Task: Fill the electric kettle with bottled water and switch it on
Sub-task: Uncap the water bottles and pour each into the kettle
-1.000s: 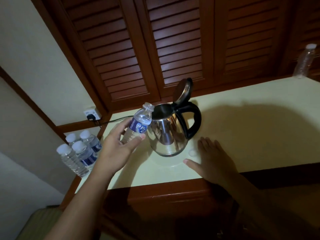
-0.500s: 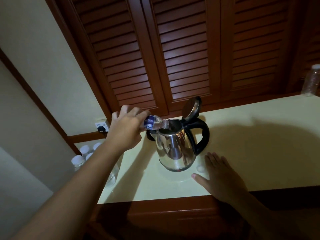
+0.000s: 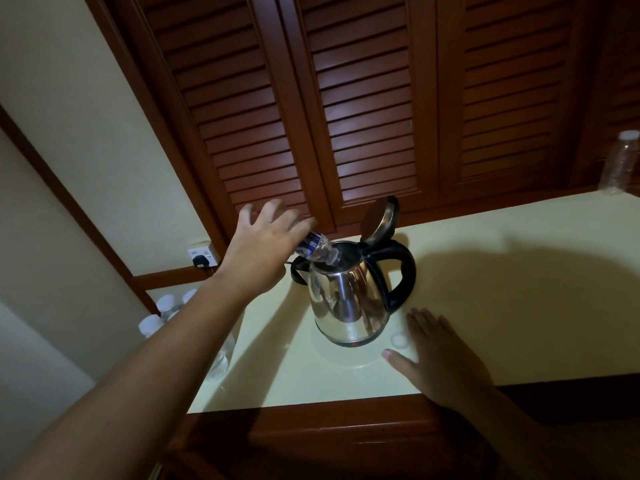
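A steel electric kettle (image 3: 349,299) with a black handle stands on the pale counter (image 3: 519,278), its lid (image 3: 379,218) hinged up. My left hand (image 3: 259,251) grips a small water bottle (image 3: 317,250) tipped steeply down, its neck inside the kettle's mouth. Most of the bottle's body is hidden behind my hand. My right hand (image 3: 440,358) lies flat on the counter just right of the kettle's base. A white bottle cap (image 3: 398,339) sits between that hand and the kettle.
Several capped water bottles (image 3: 162,313) stand on a lower ledge at the left, partly behind my forearm. A wall socket (image 3: 202,256) holds a black plug. Another clear bottle (image 3: 620,161) stands at the far right. Louvred wooden doors back the counter.
My left hand lifted the bottle from beside the kettle and tipped it over, so its neck now points into the kettle's mouth. The right hand stayed flat on the counter.
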Action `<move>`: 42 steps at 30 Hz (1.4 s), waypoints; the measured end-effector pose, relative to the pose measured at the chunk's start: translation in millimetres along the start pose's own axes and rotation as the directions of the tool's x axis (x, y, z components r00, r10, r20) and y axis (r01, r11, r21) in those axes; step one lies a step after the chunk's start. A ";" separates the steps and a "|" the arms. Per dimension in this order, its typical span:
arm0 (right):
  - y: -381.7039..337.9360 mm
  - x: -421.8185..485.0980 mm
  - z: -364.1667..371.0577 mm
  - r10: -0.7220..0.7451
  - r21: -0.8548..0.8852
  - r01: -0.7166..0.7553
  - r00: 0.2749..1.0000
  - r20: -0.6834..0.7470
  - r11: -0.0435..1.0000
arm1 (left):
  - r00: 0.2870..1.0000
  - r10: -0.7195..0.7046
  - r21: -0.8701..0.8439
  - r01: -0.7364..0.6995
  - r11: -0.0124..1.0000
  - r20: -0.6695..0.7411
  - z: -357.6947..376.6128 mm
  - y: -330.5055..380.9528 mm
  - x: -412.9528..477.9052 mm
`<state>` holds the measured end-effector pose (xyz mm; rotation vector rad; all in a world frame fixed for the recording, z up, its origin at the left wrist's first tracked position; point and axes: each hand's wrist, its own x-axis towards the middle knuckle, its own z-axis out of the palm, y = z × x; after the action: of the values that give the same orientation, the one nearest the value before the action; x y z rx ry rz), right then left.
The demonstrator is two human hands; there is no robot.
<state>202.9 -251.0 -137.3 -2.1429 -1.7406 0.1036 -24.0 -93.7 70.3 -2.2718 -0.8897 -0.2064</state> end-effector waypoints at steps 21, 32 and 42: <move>-0.8 -3.8 -3.1 -0.007 0.049 0.009 0.999 -0.042 0.999 | 0.996 0.077 0.073 -0.074 0.995 -0.043 -7.8 9.0 0.2; 6.4 0.7 -0.1 -0.058 0.159 0.065 0.997 -0.052 0.985 | 0.976 -0.196 -0.151 0.208 0.966 0.092 -6.1 8.2 -20.7; -45.1 -21.8 -78.7 -0.161 0.499 0.224 0.973 -0.166 0.837 | 0.832 -0.430 -0.931 0.361 -0.059 0.350 9.0 94.3 -142.2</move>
<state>178.7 -283.5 -53.2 -1.5471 -1.6204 0.3420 -70.7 -215.5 -40.0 -3.0233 -1.7703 -1.6836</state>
